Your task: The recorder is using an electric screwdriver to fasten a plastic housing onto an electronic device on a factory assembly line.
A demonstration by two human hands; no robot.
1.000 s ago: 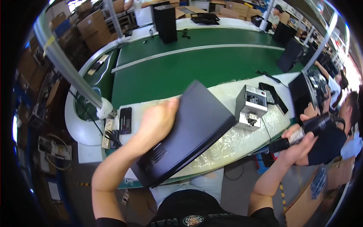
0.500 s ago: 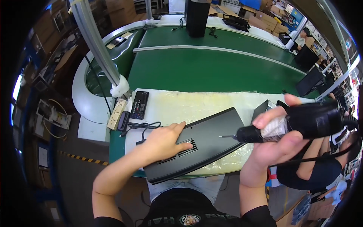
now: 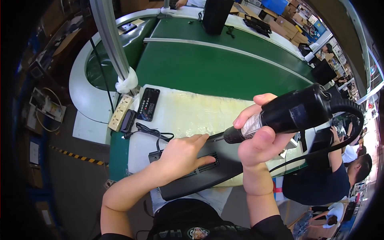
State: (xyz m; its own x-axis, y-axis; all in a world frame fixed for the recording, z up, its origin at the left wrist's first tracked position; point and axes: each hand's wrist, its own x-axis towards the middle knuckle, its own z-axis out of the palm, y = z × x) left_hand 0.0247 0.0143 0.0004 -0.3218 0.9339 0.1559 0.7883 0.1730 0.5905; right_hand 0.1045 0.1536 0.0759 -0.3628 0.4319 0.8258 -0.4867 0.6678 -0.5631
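My right hand (image 3: 266, 136) is wrapped around a black electric screwdriver (image 3: 296, 110), whose body is partly covered in clear wrap. The screwdriver's bit points left and meets the far edge of a long black housing (image 3: 228, 160), close to my left fingertips. Whether the bit sits in a screw I cannot make out. My left hand (image 3: 182, 156) grips the housing, fingers along its far edge and thumb over the vent slots. The housing lies tilted across the near table edge, its right part hidden behind my right hand. A black cable (image 3: 154, 131) lies by its left end.
A black remote-like keypad (image 3: 148, 105), a cream power strip (image 3: 121, 113) and a dark adapter (image 3: 128, 121) lie at the left. A metal post (image 3: 114, 40) rises beside them. Beyond runs a green conveyor (image 3: 208, 68) carrying a tall black box (image 3: 216, 17). A co-worker (image 3: 320, 180) sits at right.
My right hand has brought the screwdriver left and lowered its bit to the housing's far edge. My left hand stays on the housing. The view has shifted slightly.
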